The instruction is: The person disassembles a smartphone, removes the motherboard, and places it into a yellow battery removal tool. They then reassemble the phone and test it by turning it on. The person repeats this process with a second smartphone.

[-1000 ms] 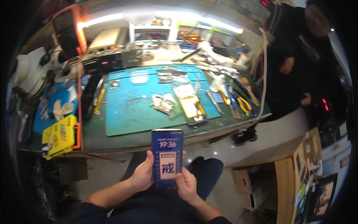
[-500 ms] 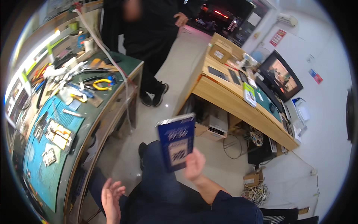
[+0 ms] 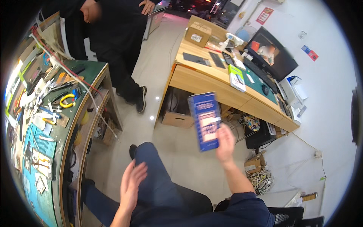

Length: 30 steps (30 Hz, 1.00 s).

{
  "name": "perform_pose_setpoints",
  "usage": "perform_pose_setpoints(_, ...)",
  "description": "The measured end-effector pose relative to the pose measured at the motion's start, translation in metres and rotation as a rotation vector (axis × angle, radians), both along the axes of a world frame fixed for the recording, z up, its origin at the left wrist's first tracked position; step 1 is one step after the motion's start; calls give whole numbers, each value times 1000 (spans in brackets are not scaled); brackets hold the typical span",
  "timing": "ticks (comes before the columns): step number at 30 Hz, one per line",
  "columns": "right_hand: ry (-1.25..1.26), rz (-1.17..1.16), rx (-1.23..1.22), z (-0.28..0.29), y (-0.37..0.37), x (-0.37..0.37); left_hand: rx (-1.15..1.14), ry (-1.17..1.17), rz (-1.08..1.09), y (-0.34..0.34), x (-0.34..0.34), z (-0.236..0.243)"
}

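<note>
Out in front of me, a flat blue box (image 3: 206,123) with a pale printed panel is held upright and slightly tilted over the floor. My right hand (image 3: 225,142) grips its lower right edge, thumb and fingers closed on it. My left hand (image 3: 132,181) is above my lap, fingers stretched out and slightly smeared by motion, with nothing in it. A gap separates it from the box.
A cluttered workbench (image 3: 87,70) on the left carries yellow-handled pliers (image 3: 68,101) and a blue mat (image 3: 28,181). Ahead right, a wooden desk (image 3: 211,85) bears a monitor (image 3: 271,53) and a cardboard box (image 3: 197,34). A person in black (image 3: 117,41) stands between them. Coiled cables (image 3: 261,181) lie on the floor.
My right hand has carried the blue box up and to the right. My left hand has moved up and right. The view has turned, with bench and desk shifting left.
</note>
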State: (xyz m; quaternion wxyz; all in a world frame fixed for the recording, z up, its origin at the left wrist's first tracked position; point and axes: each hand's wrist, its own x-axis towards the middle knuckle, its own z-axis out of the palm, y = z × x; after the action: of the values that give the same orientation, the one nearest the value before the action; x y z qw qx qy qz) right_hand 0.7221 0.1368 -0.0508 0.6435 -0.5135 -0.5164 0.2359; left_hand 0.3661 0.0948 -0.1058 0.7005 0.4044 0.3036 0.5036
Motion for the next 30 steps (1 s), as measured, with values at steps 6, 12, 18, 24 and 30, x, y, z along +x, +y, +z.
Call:
perform_pose_setpoints(6, 143, 363, -274, -12, -17, -112, 28, -260, -96, 56, 83, 55)
perform_pose_setpoints(12, 30, 484, -326, -13, -29, -106, -102, -252, 61, 45, 94, 41)
perform_pose_setpoints(18, -28, 498, -368, -6, -45, -89, -154, -333, -55, 39, 104, 48)
perform_pose_setpoints(24, 15, 462, -388, -6, -54, -84, -87, -283, -58, 32, 105, 48)
perform_pose_setpoints(30, 13, 497, -351, -6, -48, -88, -115, -217, -14, 31, 100, 37)
